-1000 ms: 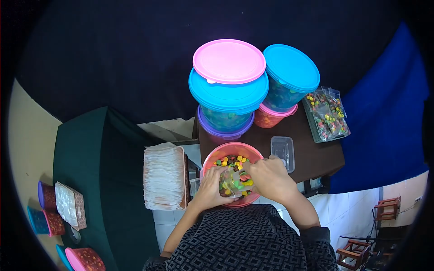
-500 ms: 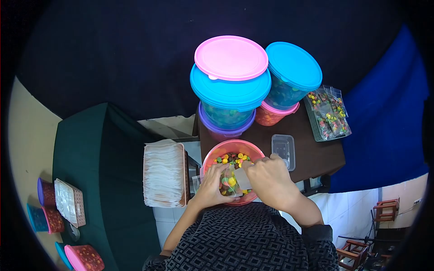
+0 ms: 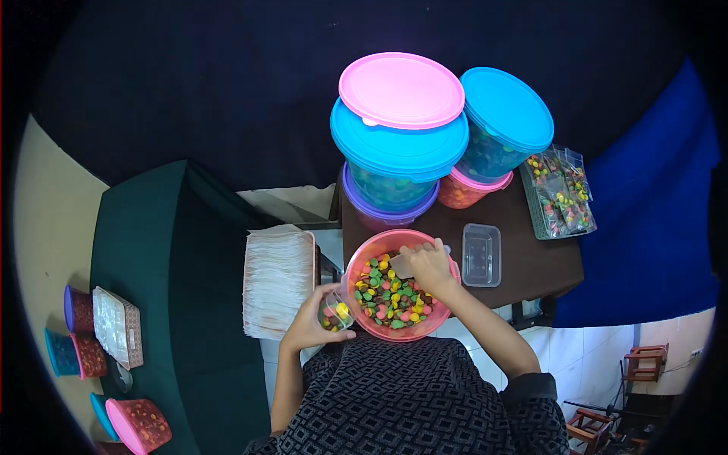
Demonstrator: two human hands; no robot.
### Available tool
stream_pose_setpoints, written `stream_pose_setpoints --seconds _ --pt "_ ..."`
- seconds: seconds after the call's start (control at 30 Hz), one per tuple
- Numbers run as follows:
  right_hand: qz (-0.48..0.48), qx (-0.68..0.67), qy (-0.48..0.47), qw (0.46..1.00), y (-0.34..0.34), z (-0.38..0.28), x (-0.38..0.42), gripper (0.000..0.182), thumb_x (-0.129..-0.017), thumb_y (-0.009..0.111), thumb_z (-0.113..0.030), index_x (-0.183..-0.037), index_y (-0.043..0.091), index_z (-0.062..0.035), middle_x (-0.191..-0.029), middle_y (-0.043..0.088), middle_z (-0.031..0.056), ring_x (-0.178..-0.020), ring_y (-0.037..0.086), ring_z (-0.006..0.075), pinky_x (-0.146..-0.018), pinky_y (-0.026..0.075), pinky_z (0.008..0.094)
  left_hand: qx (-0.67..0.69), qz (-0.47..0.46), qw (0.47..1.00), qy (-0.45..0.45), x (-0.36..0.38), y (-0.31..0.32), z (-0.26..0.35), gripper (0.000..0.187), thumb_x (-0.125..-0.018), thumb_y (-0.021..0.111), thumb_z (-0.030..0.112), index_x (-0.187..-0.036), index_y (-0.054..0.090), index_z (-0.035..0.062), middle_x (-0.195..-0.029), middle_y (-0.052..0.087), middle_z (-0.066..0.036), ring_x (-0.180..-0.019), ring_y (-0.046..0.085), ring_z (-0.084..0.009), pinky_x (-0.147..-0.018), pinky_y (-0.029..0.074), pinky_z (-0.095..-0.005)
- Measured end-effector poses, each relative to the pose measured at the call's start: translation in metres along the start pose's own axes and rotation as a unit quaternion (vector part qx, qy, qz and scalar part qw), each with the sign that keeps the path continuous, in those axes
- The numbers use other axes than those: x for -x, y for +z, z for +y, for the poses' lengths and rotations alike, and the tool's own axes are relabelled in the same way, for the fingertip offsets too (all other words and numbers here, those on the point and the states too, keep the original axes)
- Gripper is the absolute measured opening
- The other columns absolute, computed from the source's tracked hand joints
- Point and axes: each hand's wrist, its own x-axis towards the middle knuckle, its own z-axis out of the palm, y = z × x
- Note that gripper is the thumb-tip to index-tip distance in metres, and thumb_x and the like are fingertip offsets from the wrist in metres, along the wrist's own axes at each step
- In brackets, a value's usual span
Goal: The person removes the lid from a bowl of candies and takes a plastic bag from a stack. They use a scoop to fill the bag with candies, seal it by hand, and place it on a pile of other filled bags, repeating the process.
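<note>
A pink tub (image 3: pixel 370 249) stands in front of my body, holding many round candies (image 3: pixel 390 302) in yellow, green, pink and brown. At the tub's left rim, my left hand (image 3: pixel 309 321) is closed around a small clear plastic bag (image 3: pixel 334 314) with some candies in it. Over the right part of the tub, my right hand (image 3: pixel 429 270) grips a translucent scoop (image 3: pixel 401 266), its blade low among the candies. The fingers hide most of its handle.
Right of the tub lies a clear plastic box (image 3: pixel 481 256). Lidded tubs (image 3: pixel 400 144) are stacked behind. A basket of filled bags (image 3: pixel 563 193) is at the far right. To the left, a basket (image 3: pixel 315 265) holds a stack of empty bags (image 3: pixel 279 284).
My left hand has moved left with the bag, from above the tub to its rim. The scoop has left the bag's mouth and gone down into the candies with my right hand.
</note>
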Motion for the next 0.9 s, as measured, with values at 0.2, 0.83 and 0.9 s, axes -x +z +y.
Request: stream_pose_setpoints --seconds 0.2,0.83,0.9 --pt "0.088 -0.022 -0.030 0.995 0.016 -0.013 -0.006 0.027 -0.069 0.055 -0.014 -0.096 0.054 -0.0143 -0.079 0.056 0.0068 -0.079 0.053 0.0189 -0.070 0.032 0.0333 0.043 -0.048 0.997 -0.037 0.008 0.008 -0.007 0.084 -0.049 0.081 0.021 -0.119 0.036 0.0041 -0.111 0.045 -0.009 -0.106 0.042 -0.0194 -0.091 0.031 -0.0295" --pt "-0.064 -0.194 -0.174 0.963 0.034 -0.017 0.002 0.041 -0.060 0.063 -0.017 -0.100 0.054 -0.0205 -0.076 0.058 0.0033 -0.076 0.056 0.0213 -0.069 0.033 0.0350 0.062 -0.045 0.995 -0.061 0.004 0.010 -0.002 0.083 -0.050 0.081 0.020 -0.119 0.036 0.0043 -0.108 0.047 -0.008 -0.105 0.042 -0.0185 -0.091 0.032 -0.0289" --pt "-0.134 -0.242 -0.173 0.945 0.028 -0.010 0.003 0.052 -0.051 0.070 -0.018 -0.101 0.054 -0.0208 -0.080 0.058 0.0023 -0.080 0.055 0.0227 -0.073 0.033 0.0361 0.062 -0.043 0.995 -0.062 0.004 0.010 -0.003 0.083 -0.050 0.081 0.020 -0.118 0.036 0.0044 -0.108 0.047 -0.008 -0.105 0.043 -0.0186 -0.090 0.032 -0.0289"
